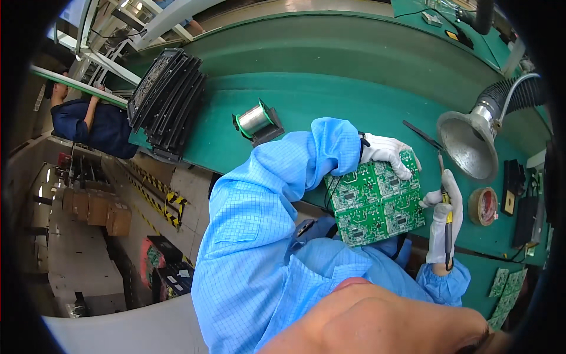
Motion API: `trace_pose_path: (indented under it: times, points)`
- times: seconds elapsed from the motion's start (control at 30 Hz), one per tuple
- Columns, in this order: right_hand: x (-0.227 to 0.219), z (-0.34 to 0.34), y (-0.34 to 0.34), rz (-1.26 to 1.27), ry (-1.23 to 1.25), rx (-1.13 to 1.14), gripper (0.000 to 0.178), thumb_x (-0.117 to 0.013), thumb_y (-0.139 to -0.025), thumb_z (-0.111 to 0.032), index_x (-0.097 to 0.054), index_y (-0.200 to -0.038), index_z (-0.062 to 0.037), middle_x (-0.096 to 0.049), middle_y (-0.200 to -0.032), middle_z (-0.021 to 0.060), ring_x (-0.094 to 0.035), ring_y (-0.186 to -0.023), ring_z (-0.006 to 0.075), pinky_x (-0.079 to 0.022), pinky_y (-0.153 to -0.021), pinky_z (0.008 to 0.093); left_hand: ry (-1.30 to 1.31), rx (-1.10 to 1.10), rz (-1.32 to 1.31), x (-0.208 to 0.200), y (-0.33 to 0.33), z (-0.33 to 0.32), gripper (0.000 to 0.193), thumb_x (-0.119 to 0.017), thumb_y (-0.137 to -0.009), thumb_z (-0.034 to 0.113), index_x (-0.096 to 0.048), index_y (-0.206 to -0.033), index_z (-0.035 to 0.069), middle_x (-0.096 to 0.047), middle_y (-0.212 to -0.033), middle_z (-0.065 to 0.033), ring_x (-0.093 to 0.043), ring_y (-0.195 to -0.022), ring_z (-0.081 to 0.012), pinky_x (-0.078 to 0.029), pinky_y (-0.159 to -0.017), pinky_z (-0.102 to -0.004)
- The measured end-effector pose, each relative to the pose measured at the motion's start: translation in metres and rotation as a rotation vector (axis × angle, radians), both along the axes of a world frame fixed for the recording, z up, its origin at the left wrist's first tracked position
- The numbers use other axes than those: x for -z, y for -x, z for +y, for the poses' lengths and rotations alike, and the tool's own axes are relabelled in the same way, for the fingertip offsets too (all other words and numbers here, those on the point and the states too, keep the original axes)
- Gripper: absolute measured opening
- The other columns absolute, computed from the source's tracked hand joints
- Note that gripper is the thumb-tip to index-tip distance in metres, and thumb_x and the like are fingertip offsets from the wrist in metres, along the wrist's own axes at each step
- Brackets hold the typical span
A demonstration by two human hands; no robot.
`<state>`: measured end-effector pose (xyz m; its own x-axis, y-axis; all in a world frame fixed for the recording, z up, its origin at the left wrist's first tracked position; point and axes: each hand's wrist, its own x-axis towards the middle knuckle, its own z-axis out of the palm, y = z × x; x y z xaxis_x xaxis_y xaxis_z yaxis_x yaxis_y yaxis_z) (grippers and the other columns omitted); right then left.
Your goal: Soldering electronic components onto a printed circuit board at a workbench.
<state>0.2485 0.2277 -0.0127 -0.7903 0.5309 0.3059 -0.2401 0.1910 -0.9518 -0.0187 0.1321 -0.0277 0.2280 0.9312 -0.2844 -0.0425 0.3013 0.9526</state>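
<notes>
1. Circuit board [368, 203], green, sits partly past the near edge of the green bench [330, 94], between the two hands
2. Left hand [386, 154], white-gloved, is clamped on the board's far edge, fingers lying over its face
3. Right hand [443, 219], also white-gloved, is closed around a yellow-and-black hand tool [448, 227], which points away from the body
4. Both hands are apart; the right fingertips are just beside the board, and one cannot tell whether they touch it
5. Nearby are a metal funnel [466, 144], a tape roll [483, 206] and a wire spool [254, 120]
</notes>
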Motion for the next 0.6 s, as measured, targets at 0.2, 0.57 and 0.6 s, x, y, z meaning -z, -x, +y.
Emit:
trace_pose_path:
  times: [0.2, 0.57, 0.6]
  points:
    - [0.02, -0.006, 0.013, -0.072, 0.024, 0.087, 0.083, -0.054, -0.102, -0.06, -0.042, -0.151, 0.0065, -0.063, -0.1, 0.0083, -0.063, -0.092, 0.0162, -0.055, -0.088, 0.0337, -0.165, 0.057, -0.023, 0.022, 0.007, 0.006, 0.053, -0.08, -0.09, 0.017, -0.06, -0.134, -0.002, -0.071, -0.119, -0.0105, -0.069, -0.105, -0.0149, -0.056, -0.092, -0.0283]
    - [0.019, -0.006, 0.01, -0.093, 0.045, 0.098, 0.078, -0.055, -0.105, -0.052, -0.039, -0.151, 0.0091, -0.065, -0.102, 0.0108, -0.063, -0.09, 0.016, -0.056, -0.089, 0.0346, -0.028, -0.003, 0.011, 0.001, -0.001, 0.002, 0.056, -0.081, -0.087, 0.012, -0.059, -0.138, 0.002, -0.071, -0.117, -0.0061, -0.067, -0.11, -0.0123, -0.054, -0.097, -0.0272]
    - [0.02, -0.006, 0.01, -0.085, 0.026, 0.101, 0.077, -0.054, -0.105, -0.051, -0.04, -0.151, 0.0089, -0.065, -0.101, 0.0108, -0.063, -0.09, 0.0161, -0.056, -0.089, 0.0347, -0.047, -0.001, 0.02, 0.001, -0.001, 0.002, 0.056, -0.081, -0.087, 0.012, -0.059, -0.138, 0.002, -0.071, -0.117, -0.0061, -0.067, -0.11, -0.0122, -0.054, -0.097, -0.0271]
